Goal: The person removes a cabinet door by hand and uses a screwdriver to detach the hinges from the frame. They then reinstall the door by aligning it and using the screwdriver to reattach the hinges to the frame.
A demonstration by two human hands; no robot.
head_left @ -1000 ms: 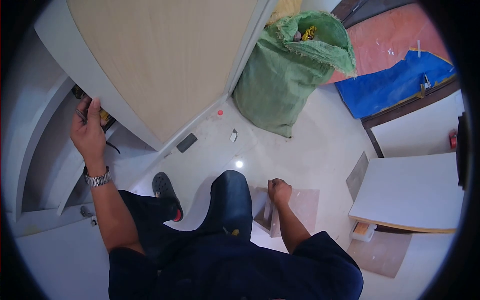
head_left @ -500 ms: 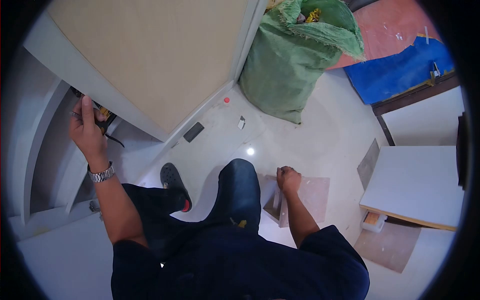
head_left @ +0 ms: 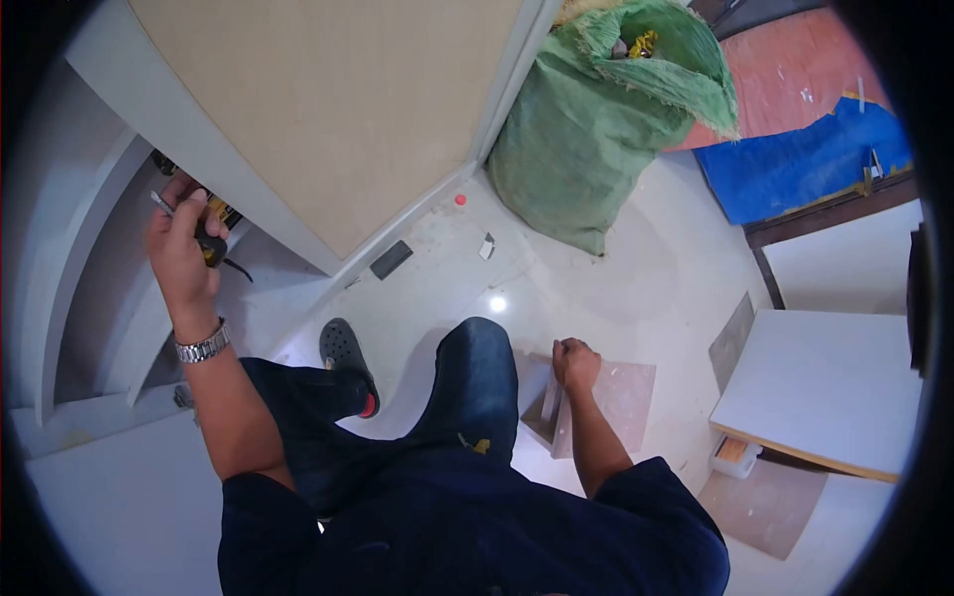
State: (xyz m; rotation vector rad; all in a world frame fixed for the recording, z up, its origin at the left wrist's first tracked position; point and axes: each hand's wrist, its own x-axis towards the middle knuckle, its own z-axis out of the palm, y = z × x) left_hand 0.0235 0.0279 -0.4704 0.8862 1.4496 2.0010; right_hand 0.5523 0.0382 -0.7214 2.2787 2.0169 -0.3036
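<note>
The left hand (head_left: 186,238) is at 10 o'clock in the view, its fingers curled closed around the black-and-yellow tool (head_left: 227,211), which is partly hidden by the fingers and the white panel edge (head_left: 199,144). The tool's long axis appears to run from 10 to 4 o'clock, roughly along that edge. The left hand is nearer; from the right hand (head_left: 576,366), the tool lies toward 10 o'clock, well apart. The right hand curls inward beside the low box (head_left: 616,407); its closure and contents cannot be determined.

floor (head_left: 636,278): pale, glossy | light spot (head_left: 498,304): reflected | panel (head_left: 348,109): beige, pale-edged | board (head_left: 825,382) at right: white, tan-edged
</note>
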